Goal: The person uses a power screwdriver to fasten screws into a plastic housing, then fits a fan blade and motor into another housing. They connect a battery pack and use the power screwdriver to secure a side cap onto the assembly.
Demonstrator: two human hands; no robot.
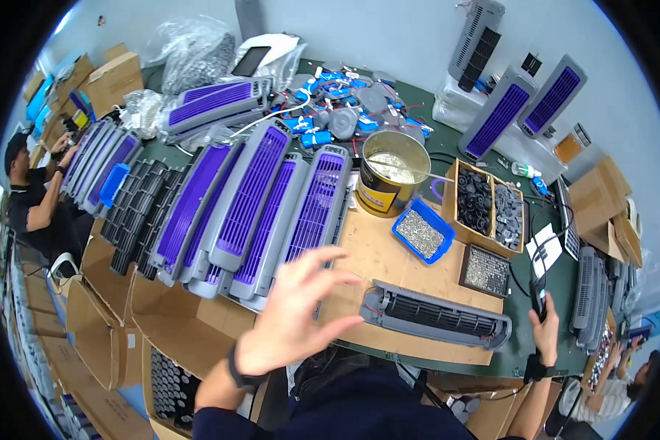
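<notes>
My left hand (290,315) is raised over the table's front edge, fingers spread and holding nothing. Just left of it, grey tower fan casings with purple grilles (253,194) lie side by side. My right hand (545,334) grips a slim black corded electric screwdriver (539,293) at the right of the table. Between my hands an opened grey fan housing (499,331) lies on a cardboard sheet (367,249), with a black ribbed roller (440,314) inside and a red wire at its left end. Neither hand touches the housing.
Behind the housing stand a blue tray of screws (422,231), a black tray of small metal parts (485,270), a divided box of plastic parts (489,205) and a large tin (390,176). Blue battery packs (315,139) heap farther back. Co-workers (33,183) sit at both sides.
</notes>
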